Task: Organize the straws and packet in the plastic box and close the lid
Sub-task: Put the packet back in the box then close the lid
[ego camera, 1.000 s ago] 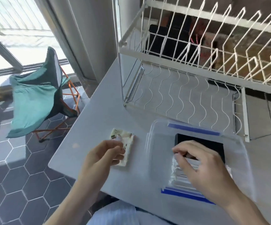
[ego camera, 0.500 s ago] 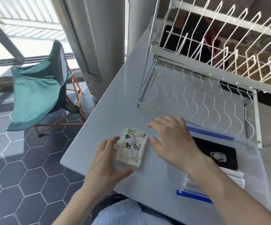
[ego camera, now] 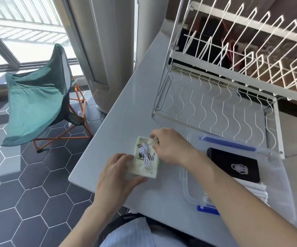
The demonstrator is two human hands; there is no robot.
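Grey countertop (ego camera: 126,97) beside a bright window, with dark hexagonal floor tiles (ego camera: 28,184) below and a teal folding camp chair (ego camera: 35,104) on orange legs standing on them. White wire dish rack (ego camera: 233,72) occupies the far part of the counter. Near the counter's left front corner lies a cream packet (ego camera: 146,162) printed "MiNi", containing a coiled white USB cable (ego camera: 145,154). Left hand (ego camera: 119,177) grasps the packet's near left edge, thumb along its lower border; right hand (ego camera: 170,148) pinches the packet's far right corner, fingers curled. Both forearms extend from the bottom of the view. Clear plastic box (ego camera: 185,179) with blue latches (ego camera: 226,143) sits just right of the packet, in front of the rack, partly hidden by the right forearm. Inside it lie a black rectangular card (ego camera: 233,164) bearing a small pale emblem and, nearer the viewer, a bundle of white straws (ego camera: 256,188). The packet rests outside the box, on the counter. Whether a lid is on the box cannot be told.
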